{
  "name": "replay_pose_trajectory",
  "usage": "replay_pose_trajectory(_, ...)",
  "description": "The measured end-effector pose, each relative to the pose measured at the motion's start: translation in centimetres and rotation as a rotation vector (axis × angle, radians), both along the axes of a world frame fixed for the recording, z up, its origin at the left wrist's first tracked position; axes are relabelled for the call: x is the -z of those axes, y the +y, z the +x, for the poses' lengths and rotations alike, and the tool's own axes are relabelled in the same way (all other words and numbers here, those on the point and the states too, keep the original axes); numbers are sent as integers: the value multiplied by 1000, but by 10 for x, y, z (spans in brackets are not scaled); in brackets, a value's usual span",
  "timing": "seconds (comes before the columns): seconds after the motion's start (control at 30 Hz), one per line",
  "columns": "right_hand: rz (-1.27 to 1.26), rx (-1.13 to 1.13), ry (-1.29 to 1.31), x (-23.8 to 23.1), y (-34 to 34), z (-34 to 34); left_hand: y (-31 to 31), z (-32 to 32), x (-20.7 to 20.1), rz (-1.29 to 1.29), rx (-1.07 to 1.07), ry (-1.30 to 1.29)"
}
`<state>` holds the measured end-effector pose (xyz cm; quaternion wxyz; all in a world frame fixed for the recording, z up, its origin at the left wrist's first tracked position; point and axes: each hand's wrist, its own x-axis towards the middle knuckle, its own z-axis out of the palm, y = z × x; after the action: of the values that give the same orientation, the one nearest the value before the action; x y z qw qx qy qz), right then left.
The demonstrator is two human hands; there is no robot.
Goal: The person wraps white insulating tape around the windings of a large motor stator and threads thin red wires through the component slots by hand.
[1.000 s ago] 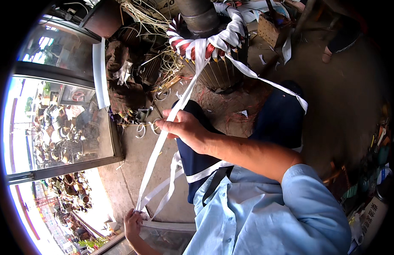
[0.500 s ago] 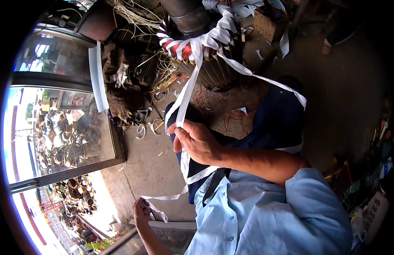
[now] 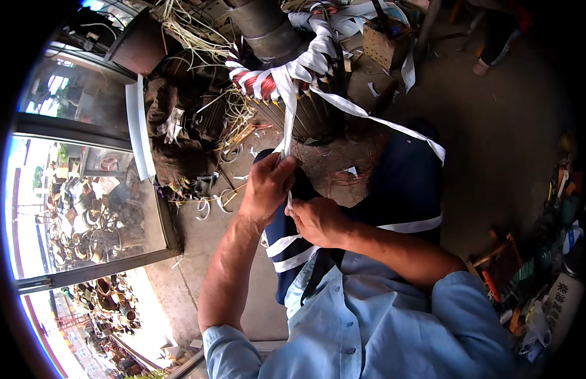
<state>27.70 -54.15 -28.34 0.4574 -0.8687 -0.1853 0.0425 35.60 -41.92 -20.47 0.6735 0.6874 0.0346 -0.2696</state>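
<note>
A length of white cloth tape point(image 3: 287, 120) runs tautly down from the wire-coil ring to my two hands. My left hand point(image 3: 265, 189) is closed around it just above my knee. Slightly lower and to the right, my right hand point(image 3: 317, 221) pinches the same tape. The ring of dark red wire coils point(image 3: 266, 86) is wrapped in white tape and sits around a dark slotted metal core point(image 3: 305, 119). A second loose tape end point(image 3: 375, 118) trails from the ring to the right, over my knee. More tape lies across my lap below my hands.
Tangled pale wires point(image 3: 192, 28) and brown cloth point(image 3: 170, 142) lie at the left, beside a glass door point(image 3: 103, 202). A perforated box point(image 3: 384, 44) stands behind the core. Tools and clutter line the right edge. Another person's foot point(image 3: 481, 66) shows at the far right.
My left hand has come up from the lower left and now grips the tape above my right hand. My right hand has moved down and right. The view has shifted slightly.
</note>
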Motion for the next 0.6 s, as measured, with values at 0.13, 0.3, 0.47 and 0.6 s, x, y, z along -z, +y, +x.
replay_pose_trajectory(0.13,218,-2,58,-24,-22,10,36,-18,-9,19,-108,-24)
replay_pose_trajectory(0.3,648,375,116,2,-20,55,109,-70,-44,149,-96,-56)
replay_pose_trajectory(0.47,1034,248,197,17,18,128,137,-110,-77,180,-185,-108)
replay_pose_trajectory(0.6,1100,-23,492,-9,27,119,145,-114,-84,225,-265,-185)
